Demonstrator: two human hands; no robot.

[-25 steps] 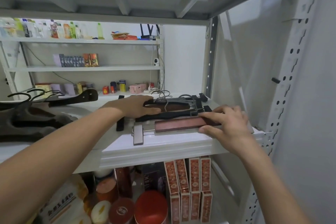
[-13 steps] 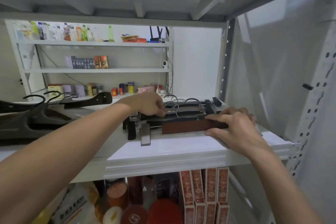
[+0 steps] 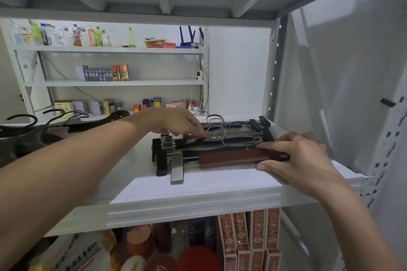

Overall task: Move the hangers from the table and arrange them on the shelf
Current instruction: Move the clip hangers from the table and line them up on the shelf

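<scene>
A far white shelving unit carries drink bottles and a black router on top, small dark and orange boxes in the middle beside a white camera. Below the near shelf stand red patterned boxes, red tins and a printed bag

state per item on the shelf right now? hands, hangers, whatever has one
left hand: fingertips resting on the stacked hangers.
right hand: gripping the brown hanger's right end.
brown hanger: flat on the shelf, at the front of the stack.
stacked hangers: lying flat, wire hooks up.
dark hangers: piled at left, hooks pointing up.
shelf: bearing the hangers.
</scene>
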